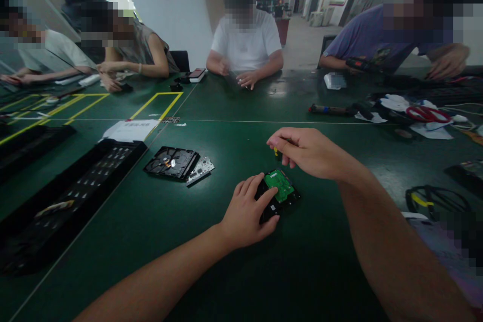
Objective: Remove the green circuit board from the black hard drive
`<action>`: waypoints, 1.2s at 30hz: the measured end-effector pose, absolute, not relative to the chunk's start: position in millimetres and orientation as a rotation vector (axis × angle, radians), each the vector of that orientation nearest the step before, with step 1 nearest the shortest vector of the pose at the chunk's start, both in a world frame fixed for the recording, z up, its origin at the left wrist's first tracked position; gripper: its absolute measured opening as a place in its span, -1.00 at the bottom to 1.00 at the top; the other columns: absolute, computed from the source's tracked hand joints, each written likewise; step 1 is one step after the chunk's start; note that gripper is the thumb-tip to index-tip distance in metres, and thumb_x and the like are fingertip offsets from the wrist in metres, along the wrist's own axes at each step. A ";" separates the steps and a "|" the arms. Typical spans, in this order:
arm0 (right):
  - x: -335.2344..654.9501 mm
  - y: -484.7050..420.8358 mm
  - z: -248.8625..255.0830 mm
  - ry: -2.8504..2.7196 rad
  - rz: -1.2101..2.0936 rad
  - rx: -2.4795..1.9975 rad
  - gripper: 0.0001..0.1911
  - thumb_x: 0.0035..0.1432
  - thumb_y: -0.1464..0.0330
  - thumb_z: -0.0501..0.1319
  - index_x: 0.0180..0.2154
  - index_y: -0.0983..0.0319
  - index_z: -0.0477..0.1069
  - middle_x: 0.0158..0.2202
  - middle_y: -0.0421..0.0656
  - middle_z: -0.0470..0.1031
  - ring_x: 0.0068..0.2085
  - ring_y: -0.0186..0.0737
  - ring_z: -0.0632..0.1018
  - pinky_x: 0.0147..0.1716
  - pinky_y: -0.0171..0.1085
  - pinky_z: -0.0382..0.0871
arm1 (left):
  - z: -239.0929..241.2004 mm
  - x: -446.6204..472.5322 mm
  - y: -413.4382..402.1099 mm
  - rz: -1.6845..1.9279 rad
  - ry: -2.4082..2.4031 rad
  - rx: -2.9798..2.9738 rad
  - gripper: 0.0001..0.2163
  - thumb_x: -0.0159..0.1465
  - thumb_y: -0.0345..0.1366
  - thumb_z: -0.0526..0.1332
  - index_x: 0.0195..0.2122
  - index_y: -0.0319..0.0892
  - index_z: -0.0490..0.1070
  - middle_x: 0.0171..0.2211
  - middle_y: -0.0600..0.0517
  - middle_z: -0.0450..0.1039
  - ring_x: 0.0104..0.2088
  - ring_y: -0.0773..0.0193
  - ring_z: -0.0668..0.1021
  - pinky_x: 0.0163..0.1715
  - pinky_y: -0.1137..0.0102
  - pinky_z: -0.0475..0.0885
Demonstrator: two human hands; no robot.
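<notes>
A black hard drive [281, 206] lies on the green table with its green circuit board [279, 183] facing up. My left hand [247, 209] grips it from the left side, fingers spread over the top and thumb at the near edge. Above the drive's far right corner, my right hand [307, 153] is closed around a small yellow-and-black tool [276, 152], mostly hidden by the fingers. Farther left lies an opened hard drive [171, 162], with a loose grey metal plate [201, 171] against its right side.
At left stands a long black tray [128, 148] holding small metal parts, beside a white paper [130, 130]. A coiled black cable [437, 198] lies right, near my forearm. Red and white cables [428, 113] are piled farther back. Several people sit across the table.
</notes>
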State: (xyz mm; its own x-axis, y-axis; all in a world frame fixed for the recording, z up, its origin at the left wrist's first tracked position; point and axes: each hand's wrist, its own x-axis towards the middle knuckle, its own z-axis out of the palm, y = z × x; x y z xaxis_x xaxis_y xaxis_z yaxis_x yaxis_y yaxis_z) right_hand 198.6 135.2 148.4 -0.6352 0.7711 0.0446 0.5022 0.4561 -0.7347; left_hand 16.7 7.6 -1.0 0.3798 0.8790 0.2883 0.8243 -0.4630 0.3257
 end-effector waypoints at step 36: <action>204.1 144.8 146.1 -2.175 1.321 -1.013 -0.83 0.36 0.28 0.18 -0.11 0.22 0.44 -0.25 -0.11 0.58 -0.39 -0.28 0.54 -0.41 -0.30 0.45 | 1.8 17.5 7.9 0.642 1.556 2.484 -0.39 0.28 -0.02 0.28 0.33 -0.06 0.30 0.42 -0.27 0.04 0.37 -0.26 0.24 0.26 -0.14 0.24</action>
State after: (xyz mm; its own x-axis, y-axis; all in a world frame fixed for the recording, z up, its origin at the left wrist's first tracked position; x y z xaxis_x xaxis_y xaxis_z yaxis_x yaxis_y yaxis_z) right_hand 204.1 144.8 146.1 -0.6572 0.7531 -0.0310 0.3746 0.2907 -0.8804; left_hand 17.5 7.9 1.8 0.3740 0.8842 0.2798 0.8242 -0.4552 0.3370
